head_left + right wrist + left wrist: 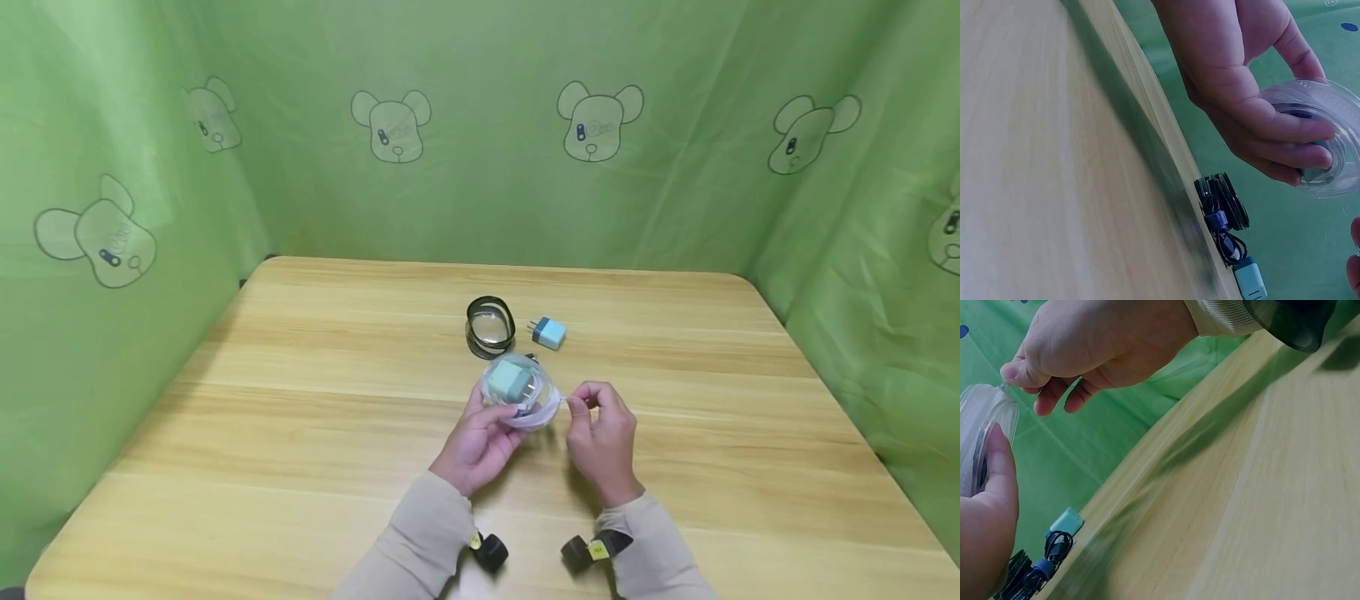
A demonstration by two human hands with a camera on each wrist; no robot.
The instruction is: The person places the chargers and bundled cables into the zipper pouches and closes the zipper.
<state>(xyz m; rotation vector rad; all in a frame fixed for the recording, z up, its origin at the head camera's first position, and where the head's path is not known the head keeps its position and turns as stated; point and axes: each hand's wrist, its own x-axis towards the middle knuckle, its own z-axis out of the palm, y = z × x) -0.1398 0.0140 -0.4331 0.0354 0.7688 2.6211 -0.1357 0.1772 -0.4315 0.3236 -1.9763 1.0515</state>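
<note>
A round clear zip case (551, 410) with white edging is held up over the table by my left hand (480, 442), thumb on the near side and fingers behind. Inside it lie a mint-green charger plug (507, 381) with metal prongs and what looks like a coiled cable. At the case's right edge my right hand (606, 433) pinches the small zipper pull (1004, 385) between thumb and forefinger. From the right wrist view, the left hand's fingers (1297, 128) spread across the case's face.
Beyond the hands, a black-rimmed clear round case (490, 327) stands on the wooden table (300, 467). Right of it lies a blue charger plug (551, 333). A bundled black cable (1225, 240) with a blue tie sits between them. Green curtains (495, 208) surround the table.
</note>
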